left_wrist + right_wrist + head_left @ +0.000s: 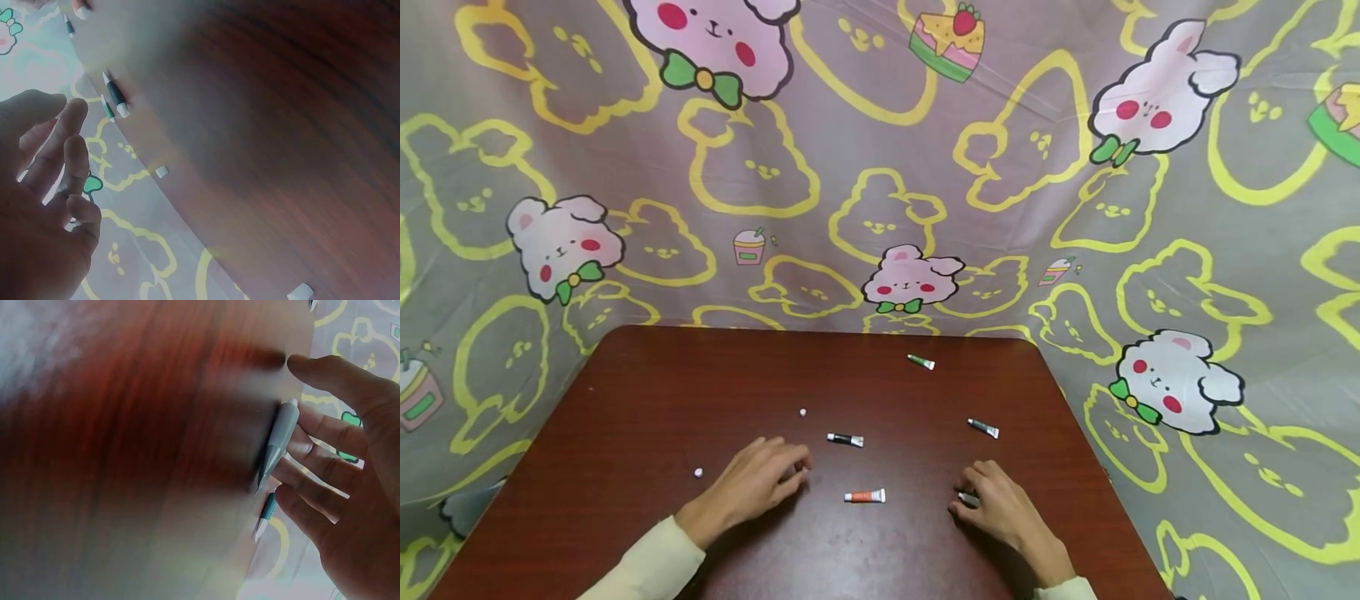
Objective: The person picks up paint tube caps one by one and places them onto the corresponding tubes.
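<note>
In the head view my left hand hovers low over the tabletop with loosely bent fingers and nothing between them. Nearest to it lie a black paint tube and an orange paint tube. On the right, my right hand is lowered over a grey paint tube, which it partly hides. The right wrist view shows this grey tube with its white cap on the table beside the fingers, the thumb standing apart from it.
A dark grey paint tube lies beyond my right hand, and a green paint tube near the table's far edge. Two small white caps, one farther off and one at the left, sit on the brown table. Patterned cloth hangs around it.
</note>
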{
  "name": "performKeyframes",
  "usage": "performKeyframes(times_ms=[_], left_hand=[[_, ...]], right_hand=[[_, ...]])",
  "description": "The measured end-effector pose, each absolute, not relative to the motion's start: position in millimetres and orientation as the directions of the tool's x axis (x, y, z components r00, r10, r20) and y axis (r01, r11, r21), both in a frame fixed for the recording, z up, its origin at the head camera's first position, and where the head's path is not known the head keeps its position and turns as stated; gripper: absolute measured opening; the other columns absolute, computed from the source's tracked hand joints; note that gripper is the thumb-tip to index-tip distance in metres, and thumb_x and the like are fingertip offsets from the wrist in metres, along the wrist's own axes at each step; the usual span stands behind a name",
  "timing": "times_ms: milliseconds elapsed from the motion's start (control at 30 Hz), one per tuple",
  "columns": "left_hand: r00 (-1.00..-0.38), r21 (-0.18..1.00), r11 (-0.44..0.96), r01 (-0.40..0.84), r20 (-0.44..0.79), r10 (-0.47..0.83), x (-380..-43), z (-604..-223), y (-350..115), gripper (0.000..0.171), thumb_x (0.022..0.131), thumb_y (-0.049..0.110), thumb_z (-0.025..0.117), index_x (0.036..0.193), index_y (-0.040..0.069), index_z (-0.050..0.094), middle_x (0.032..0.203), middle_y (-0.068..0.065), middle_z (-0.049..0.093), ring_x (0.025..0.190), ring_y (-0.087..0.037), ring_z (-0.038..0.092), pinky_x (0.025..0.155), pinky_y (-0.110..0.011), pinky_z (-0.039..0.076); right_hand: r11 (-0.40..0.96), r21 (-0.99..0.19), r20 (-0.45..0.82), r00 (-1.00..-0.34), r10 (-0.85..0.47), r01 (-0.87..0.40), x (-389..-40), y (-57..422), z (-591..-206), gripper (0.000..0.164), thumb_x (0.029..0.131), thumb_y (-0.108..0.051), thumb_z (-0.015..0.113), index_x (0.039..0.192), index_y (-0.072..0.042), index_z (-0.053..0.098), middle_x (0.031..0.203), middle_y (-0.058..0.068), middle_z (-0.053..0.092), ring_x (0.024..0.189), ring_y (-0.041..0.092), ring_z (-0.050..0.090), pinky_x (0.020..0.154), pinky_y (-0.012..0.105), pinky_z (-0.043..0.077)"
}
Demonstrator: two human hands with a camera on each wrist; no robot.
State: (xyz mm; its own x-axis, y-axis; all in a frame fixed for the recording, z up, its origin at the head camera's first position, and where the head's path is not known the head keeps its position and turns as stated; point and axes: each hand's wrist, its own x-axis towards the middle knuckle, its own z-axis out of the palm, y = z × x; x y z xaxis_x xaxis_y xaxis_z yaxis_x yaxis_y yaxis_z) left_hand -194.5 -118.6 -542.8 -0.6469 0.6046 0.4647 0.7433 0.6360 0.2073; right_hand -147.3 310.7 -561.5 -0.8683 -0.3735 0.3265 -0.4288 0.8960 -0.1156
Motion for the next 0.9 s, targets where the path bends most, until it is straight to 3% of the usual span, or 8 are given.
performKeyframes(times_ms=[533,900], left_hand=[[-0.67,0.241,0.657,0.715,0.506,0.544,-193,-545,-120,0.024,0.086,0.016,0.092,0.103,0.024,0.076,0.097,0.01,0.077,0.089,-0.009,0.066,0.075,-0.033,0.05],[-0.666,0.238,0.655,0.717,0.512,0.542,-193,-545,-122,0.022,0.089,0.016,0.09,0.105,0.025,0.078,0.102,0.011,0.075,0.093,-0.012,0.067,0.076,-0.034,0.051]], right_hand=[[0.843,-0.127,0.385,-0.809,-0.444,-0.523,-149,310,-570,0.026,0.078,-0.02,0.096,0.088,-0.02,0.071,0.089,-0.009,0.064,0.093,0.014,0.064,0.077,0.032,0.056],[0.872,-0.185,0.335,-0.863,-0.378,-0.454,-142,329,-564,0.031,0.075,-0.026,0.098,0.093,-0.02,0.073,0.089,-0.011,0.061,0.089,0.009,0.057,0.072,0.031,0.053]])
